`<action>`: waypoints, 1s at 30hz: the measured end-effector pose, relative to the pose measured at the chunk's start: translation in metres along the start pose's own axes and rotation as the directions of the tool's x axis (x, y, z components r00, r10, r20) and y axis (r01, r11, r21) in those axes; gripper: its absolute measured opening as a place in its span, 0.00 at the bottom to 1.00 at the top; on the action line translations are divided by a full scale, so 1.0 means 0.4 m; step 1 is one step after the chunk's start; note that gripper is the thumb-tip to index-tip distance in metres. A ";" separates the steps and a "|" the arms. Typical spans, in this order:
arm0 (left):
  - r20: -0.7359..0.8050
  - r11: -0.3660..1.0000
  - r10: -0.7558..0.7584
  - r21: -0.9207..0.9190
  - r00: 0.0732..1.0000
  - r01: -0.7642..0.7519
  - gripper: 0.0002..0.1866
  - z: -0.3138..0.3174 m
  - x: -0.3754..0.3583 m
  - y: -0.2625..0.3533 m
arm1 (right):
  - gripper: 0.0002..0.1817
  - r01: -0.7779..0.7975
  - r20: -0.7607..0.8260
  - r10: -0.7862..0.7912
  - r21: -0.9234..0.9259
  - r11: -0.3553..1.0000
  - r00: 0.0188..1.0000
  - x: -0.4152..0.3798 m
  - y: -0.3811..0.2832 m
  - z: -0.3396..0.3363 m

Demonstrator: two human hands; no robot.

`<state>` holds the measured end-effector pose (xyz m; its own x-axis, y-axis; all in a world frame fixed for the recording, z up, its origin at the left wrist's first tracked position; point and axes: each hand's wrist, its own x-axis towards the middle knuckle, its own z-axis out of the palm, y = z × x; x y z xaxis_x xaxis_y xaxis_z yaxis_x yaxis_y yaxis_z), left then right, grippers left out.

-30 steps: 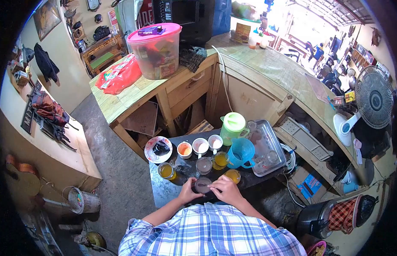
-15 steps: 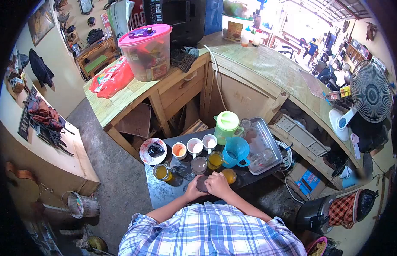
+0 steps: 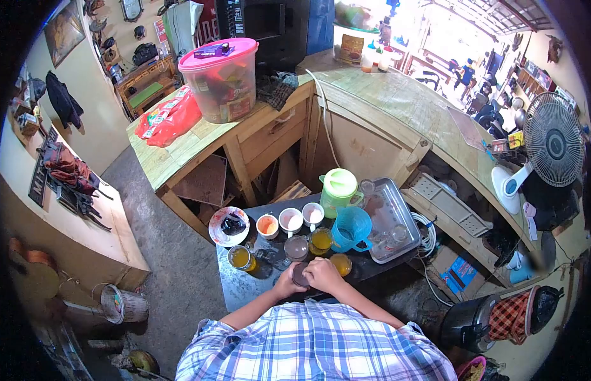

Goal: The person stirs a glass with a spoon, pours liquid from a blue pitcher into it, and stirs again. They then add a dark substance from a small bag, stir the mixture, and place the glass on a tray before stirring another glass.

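Observation:
My left hand (image 3: 287, 284) wraps around a glass of dark brown drink (image 3: 300, 275) at the near edge of the low table. Over its right side, my right hand (image 3: 323, 274) is closed with fingers pinched; whatever they grip is hidden. Just beyond stand a glass of greyish drink (image 3: 296, 247) and a glass of yellow drink (image 3: 320, 240). Another yellow glass (image 3: 341, 263) is beside my right hand, and one more (image 3: 242, 258) stands to the left. Behind them is a row of white cups (image 3: 290, 220), one with orange contents (image 3: 267, 225).
A blue pitcher (image 3: 351, 227), a lidded green pitcher (image 3: 339, 190) and a clear tray (image 3: 397, 251) with glasses stand to the right. A stained plate with black plastic (image 3: 228, 239) is at left. Wooden counters (image 3: 371, 86) surround the table; a fan (image 3: 552, 136) stands right.
The view has shifted very slightly. Both hands stay at the brown glass, with no clear movement of the objects.

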<state>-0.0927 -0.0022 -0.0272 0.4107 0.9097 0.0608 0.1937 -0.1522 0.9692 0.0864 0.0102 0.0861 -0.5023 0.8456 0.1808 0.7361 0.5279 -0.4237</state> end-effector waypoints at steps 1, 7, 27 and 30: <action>0.001 1.000 0.011 -0.019 1.000 -0.011 0.48 0.000 0.001 0.000 | 0.06 0.032 -0.096 -0.019 0.135 0.990 0.995 0.005 0.008 0.011; 0.039 1.000 0.026 -0.009 0.999 -0.026 0.46 -0.008 0.007 -0.008 | 0.06 0.004 -0.058 0.005 0.155 0.988 0.998 0.011 0.004 -0.004; 0.109 0.999 0.006 -0.050 0.994 -0.001 0.50 -0.017 0.013 -0.014 | 0.06 -0.047 0.091 0.038 0.095 0.994 0.995 0.024 0.013 -0.008; 0.106 0.993 0.005 -0.121 0.994 0.008 0.51 -0.013 0.015 -0.021 | 0.06 0.017 -0.141 0.005 0.157 0.987 0.990 0.027 0.001 -0.017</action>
<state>-0.0966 0.0065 -0.0335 0.5036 0.8630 0.0400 0.0880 -0.0973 0.9914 0.0844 0.0203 0.0940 -0.4296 0.8512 0.3016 0.6468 0.5231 -0.5550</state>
